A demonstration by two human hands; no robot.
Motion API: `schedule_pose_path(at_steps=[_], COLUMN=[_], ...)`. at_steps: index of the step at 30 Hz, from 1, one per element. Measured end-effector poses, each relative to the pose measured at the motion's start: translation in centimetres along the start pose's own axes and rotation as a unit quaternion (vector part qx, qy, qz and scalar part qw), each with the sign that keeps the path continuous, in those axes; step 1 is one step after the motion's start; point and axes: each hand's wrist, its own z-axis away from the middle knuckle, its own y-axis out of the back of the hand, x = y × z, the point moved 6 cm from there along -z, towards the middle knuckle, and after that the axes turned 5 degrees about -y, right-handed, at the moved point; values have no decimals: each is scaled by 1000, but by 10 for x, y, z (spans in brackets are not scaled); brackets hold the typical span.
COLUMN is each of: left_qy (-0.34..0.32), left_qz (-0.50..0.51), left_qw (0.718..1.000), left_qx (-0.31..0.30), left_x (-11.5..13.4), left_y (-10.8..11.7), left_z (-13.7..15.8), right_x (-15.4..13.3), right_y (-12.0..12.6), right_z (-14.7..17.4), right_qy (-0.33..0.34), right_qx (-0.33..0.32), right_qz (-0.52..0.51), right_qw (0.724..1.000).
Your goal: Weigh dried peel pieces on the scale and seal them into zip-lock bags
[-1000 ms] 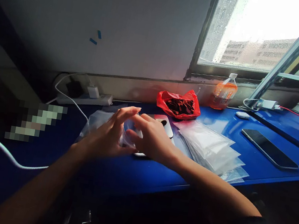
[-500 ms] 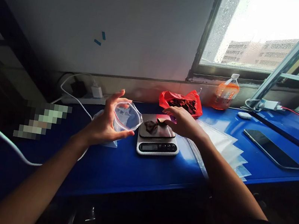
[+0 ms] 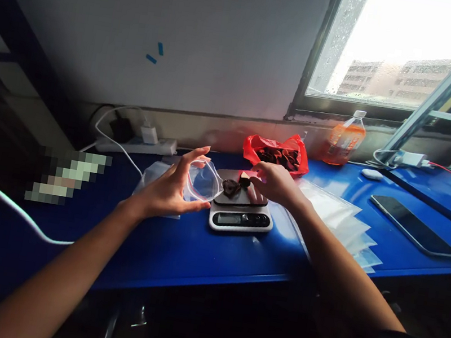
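My left hand (image 3: 167,185) is curled around a clear zip bag (image 3: 203,181), thumb and fingers spreading its mouth into a round opening beside the scale. The white kitchen scale (image 3: 240,221) has a steel plate and a lit display too small to read. A dark, crinkled dried piece (image 3: 231,188) lies on the plate's left half. Above the plate, my right hand (image 3: 277,184) is closed, its fingertips at a second dark dried piece with a pale face (image 3: 245,180). Part of that piece is hidden by the fingers.
Behind the scale is a red plastic bag (image 3: 301,161) of similar dark pieces. Flat clear bags (image 3: 333,217) lie fanned out on the right, near a phone (image 3: 413,226). An orange drink bottle (image 3: 344,142) stands by the window; a power strip (image 3: 126,146) lies at the wall.
My left hand has brought the bag's open mouth slightly right, up to the scale's left edge. My right hand stays over the plate, the pale-faced piece turned at its fingertips. The view has shifted slightly.
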Motion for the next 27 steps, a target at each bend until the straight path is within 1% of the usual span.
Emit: schedule_pose_path(at_steps=[3, 6, 9, 11, 13, 15, 19, 21, 24, 25, 27], left_qy=[-1, -7, -15, -14, -9, -2, 15, 28, 38, 37, 29], left_qz=[-1, -9, -23, -27, -26, -24, -14, -11, -6, -4, -1], left_qw=[1000, 1000, 999, 999, 999, 999, 999, 999, 998, 998, 999], left_qx=[-10, -17, -17, -19, -25, -34, -44, -45, -45, -45, -39], left_x=[3, 5, 5, 5, 5, 5, 3, -1, -7, -8, -10], left_y=[0, -1, -2, -3, -4, -5, -6, -6, -7, -7, -7], left_z=[-1, -2, -3, -3, -3, -4, -3, -2, 0, 0, 1], right_x=[0, -4, -11, -15, -15, -11, -2, -9, -30, -36, -44], right_y=[-12, -19, -24, -28, -33, -34, -25, -15, -2, -1, -4], right_z=[0, -4, -11, -14, -17, -18, -20, -18, -11, -9, -6], right_qy=[-41, -61, -38, -12, -1, -11, -54, -26, 64, 88, 114], right_qx=[-29, -23, -13, -19, -27, -10, 65, 112, 170, 176, 168], right_qz=[-39, -73, -85, -75, -71, -96, -151, -176, -210, -214, -223], right_qw=[998, 995, 996, 997, 997, 995, 985, 978, 961, 957, 953])
